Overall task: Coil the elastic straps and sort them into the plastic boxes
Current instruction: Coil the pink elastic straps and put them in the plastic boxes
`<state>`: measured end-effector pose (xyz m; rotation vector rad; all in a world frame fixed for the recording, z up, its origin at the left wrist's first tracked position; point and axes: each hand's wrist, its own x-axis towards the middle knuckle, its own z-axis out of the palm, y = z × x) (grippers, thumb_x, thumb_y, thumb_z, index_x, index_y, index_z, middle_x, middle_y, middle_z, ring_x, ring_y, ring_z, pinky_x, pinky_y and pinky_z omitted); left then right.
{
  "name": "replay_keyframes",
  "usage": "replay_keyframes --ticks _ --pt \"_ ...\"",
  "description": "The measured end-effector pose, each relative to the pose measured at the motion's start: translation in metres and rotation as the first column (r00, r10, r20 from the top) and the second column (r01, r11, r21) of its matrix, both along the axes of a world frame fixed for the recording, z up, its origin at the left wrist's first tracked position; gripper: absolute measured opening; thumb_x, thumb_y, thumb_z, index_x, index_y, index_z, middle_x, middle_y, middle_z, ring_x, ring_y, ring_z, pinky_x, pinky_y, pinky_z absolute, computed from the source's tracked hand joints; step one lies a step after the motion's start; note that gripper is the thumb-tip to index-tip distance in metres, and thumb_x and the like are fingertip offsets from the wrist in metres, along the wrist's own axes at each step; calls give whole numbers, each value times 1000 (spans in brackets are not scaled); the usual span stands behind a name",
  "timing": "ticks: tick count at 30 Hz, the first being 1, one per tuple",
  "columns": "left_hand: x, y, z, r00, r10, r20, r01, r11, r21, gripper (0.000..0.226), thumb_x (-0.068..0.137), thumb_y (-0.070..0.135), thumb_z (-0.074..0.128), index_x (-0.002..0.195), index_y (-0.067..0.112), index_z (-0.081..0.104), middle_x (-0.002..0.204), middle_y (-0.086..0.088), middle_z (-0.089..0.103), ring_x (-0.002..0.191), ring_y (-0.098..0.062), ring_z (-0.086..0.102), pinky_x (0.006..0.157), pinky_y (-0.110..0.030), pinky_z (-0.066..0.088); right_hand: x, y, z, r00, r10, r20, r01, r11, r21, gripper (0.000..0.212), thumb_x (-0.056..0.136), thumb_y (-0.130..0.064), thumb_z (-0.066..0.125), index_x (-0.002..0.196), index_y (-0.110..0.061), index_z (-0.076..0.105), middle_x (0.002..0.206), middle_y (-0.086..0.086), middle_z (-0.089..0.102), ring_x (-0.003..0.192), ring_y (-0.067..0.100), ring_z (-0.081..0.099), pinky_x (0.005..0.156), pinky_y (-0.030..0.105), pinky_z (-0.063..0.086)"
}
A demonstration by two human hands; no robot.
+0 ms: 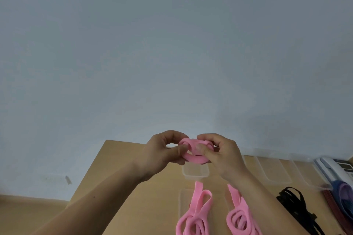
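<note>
Both hands hold one coiled pink strap [193, 150] in the air above the wooden table [122, 173]. My left hand [164, 150] pinches the coil's left side; my right hand [221, 154] pinches its right side, thumb pressed on the coil. Right below it stands a clear plastic box [194, 173], partly hidden by my hands. Two loosely looped pink straps lie nearer me, one [196, 213] at the left and another [238, 215] at the right, partly under my right forearm.
Several more clear plastic boxes [275, 170] line the table's far edge at the right. A black strap [298, 206] lies right of my forearm. Blue and dark red straps [342, 198] and a white desk phone [338, 170] sit at the far right. A pale wall rises behind.
</note>
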<state>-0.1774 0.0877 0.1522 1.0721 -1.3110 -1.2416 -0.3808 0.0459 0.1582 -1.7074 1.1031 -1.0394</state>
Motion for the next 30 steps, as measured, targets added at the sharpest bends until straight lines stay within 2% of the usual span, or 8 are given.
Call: replay_keyframes --ticks 5,10,13,17,20,22,25,30 --pt "19 -4 -8 999 18 33 -19 1000 7 12 90 19 71 100 13 71 103 -5 72 72 -29 69 75 -41 60 21 4 -10 999 -28 15 28 999 30 25 84 -11 75 90 -35 71 88 -14 72 79 2 68 64 22 57" --pt "25 -11 -17 985 -111 -133 145 950 277 40 83 34 68 118 16 64 100 -11 72 79 -29 68 77 -36 58 26 9 -28 1000 20 -20 -19 998 54 30 86 -15 74 97 -42 69 93 -21 72 83 -2 68 64 15 54" --pt "15 -21 -29 988 -150 -33 152 937 314 25 94 22 62 113 7 68 81 -9 68 70 -23 65 69 -32 56 20 7 -45 989 5 -151 0 999 33 35 85 -19 75 98 -50 65 96 -19 71 91 1 67 77 19 55" --pt "-3 -36 -48 998 -63 -21 66 925 373 18 96 11 60 102 -3 69 69 -7 66 66 -26 63 59 -28 53 1 -4 -65 911 -40 -411 -8 993 -115 39 80 -37 74 117 -37 62 111 -25 57 100 2 59 80 18 50" --pt "-13 -50 -61 999 20 -45 2 894 448 22 96 13 61 98 -8 68 69 -11 65 57 -25 59 56 -29 52 -11 -16 -81 837 49 -545 -153 977 -147 67 74 -47 72 135 -35 49 125 -40 37 110 -10 44 85 3 34" --pt "-22 -60 -69 998 42 -49 -12 872 490 26 97 16 62 96 -10 67 71 -14 65 52 -22 58 55 -29 51 -19 -27 -92 762 40 -646 -214 957 -194 73 75 -43 74 141 -29 46 133 -31 36 117 -7 35 92 3 25" --pt "-36 -76 -81 997 69 -43 -36 850 525 27 96 18 63 96 -8 67 75 -16 65 54 -22 60 55 -28 51 -29 -48 -102 742 -44 -669 -248 909 -335 57 72 -34 80 124 -17 62 123 -7 60 112 13 54 91 19 40" --pt "-56 -113 -103 986 158 45 -156 811 563 28 97 15 60 103 -12 63 77 -17 65 62 -28 60 55 -31 52 -44 -95 -123 776 11 -631 -293 892 -345 32 69 -27 83 96 -18 68 93 -8 64 87 16 60 69 29 54"
